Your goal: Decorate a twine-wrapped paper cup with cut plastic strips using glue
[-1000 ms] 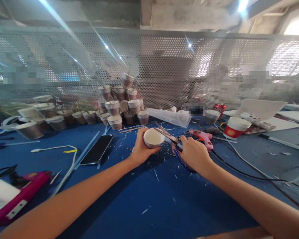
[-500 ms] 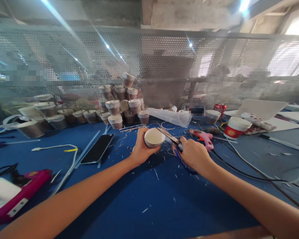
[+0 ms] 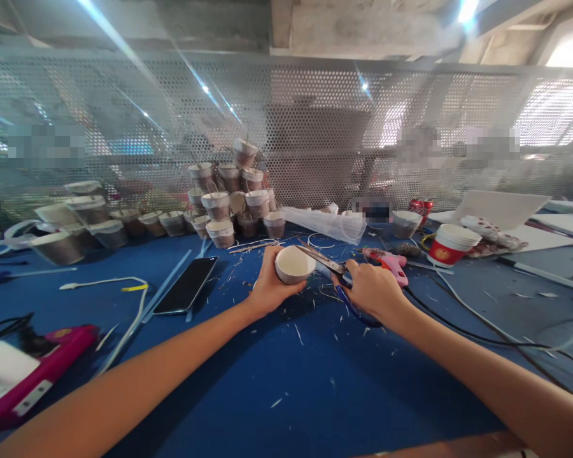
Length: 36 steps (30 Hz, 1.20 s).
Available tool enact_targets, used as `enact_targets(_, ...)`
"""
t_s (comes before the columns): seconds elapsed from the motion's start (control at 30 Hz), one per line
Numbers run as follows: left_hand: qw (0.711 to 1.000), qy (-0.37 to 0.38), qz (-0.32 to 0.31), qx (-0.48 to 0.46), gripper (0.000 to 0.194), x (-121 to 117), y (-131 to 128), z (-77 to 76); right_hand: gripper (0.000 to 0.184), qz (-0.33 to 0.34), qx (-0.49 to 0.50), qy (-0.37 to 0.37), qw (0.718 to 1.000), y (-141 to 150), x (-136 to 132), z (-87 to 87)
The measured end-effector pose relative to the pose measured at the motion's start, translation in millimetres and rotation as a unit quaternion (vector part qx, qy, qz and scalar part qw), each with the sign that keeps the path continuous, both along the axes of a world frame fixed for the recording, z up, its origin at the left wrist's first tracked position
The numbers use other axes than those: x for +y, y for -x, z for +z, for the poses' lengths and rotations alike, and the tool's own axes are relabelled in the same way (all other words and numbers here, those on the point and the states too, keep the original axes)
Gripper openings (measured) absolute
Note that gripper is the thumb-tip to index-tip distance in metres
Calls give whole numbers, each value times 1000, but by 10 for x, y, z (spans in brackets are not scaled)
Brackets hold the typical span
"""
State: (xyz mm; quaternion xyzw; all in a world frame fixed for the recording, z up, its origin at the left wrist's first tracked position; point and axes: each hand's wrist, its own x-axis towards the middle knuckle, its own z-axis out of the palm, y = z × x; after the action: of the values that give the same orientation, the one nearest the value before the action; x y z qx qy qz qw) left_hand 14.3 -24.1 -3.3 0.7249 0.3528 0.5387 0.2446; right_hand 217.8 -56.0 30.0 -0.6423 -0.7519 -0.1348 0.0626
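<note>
"Findings?"

"Right hand [image 3: 375, 289] is gripping scissors [image 3: 332, 264], right of frame centre. Left hand [image 3: 270, 288] is holding a pale cup [image 3: 294, 267], just below centre."

"Are the scissors touching it?"

"They are overlapping its rim in view; contact I cannot tell."

"Beyond?"

"Stacked pots [image 3: 216, 206] are standing left of centre, before a perforated screen [image 3: 315, 127]."

No legible text, round emblem [image 3: 441, 255] on red-and-white cup [image 3: 454, 246], unreadable

I register strong glare from the overhead light [image 3: 467, 10] and a blown-out upper-right corner. Bluish streaks cross the hazy perforated screen [image 3: 310, 133]. Soft shadow darkens the blue table [image 3: 248, 394] centrally. Outer edges stretch and blur; several patches are pixelated.
</note>
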Motion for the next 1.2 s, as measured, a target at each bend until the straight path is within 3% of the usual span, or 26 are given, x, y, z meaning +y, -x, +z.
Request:
enact_targets(0.23, 999, 24, -30, 16, 56, -25, -21, 16, 59, 2, -24, -4, 1000, 29, -16, 16)
enact_targets(0.5, 999, 21, -24, 42, 53, -22, -3, 19, 48, 15, -14, 4, 1000, -15, 2, 8)
enact_targets(0.77, 997, 41, -56, 34, 56, -48, -31, 56, 53, 16, -8, 1, 1000, -54, 81, 53)
enact_targets(1.0, 999, 15, -11, 32, 59, 23, -2, -19, 55, 24, -2, 0, 1000, -130, 112, 82)
enact_targets(1.2, 1000, -7, -10, 16, 57, 24, -3, -33, 60, 44, -16, -12, 999, -62, 66, 27)
